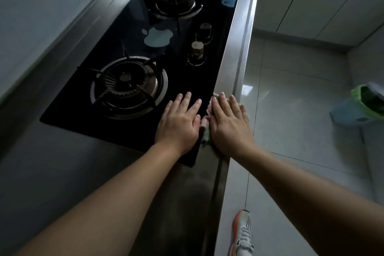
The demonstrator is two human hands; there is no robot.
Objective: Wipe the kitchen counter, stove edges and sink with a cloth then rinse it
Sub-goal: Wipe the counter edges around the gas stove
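My right hand (228, 122) lies flat with straight fingers (222, 103) pressing the pale pink-and-green wiping cloth (206, 131) onto the brushed steel counter strip (239, 48) along the front edge of the black glass gas stove (128, 33). The cloth sits almost wholly under my palm, with only a ruffled margin showing beside my thumb and a little beyond my fingertips. My left hand (179, 119) rests just beside it, fingers straight and slightly spread on the glass, holding nothing, its fingertips near the rim of the round steel-ringed near burner (128, 87).

The strip beneath my right fingers is narrow, and my little finger already reaches toward the counter's lip, so I judge a sideways push could carry the cloth over the edge onto the pale tiled floor (295, 100). Further ahead of my fingers stand two brass-coloured control knobs (197, 48); a long stroke drifting onto the glass could knock one and turn it. My left palm on the glass may leave smears.

The cloth's full size and folding are hidden under my hand. The sink is out of view. Pale patches (156, 36) on the glass between the burners could be reflections or marks; I cannot tell. The counter nearest me is too dark to judge for dirt.
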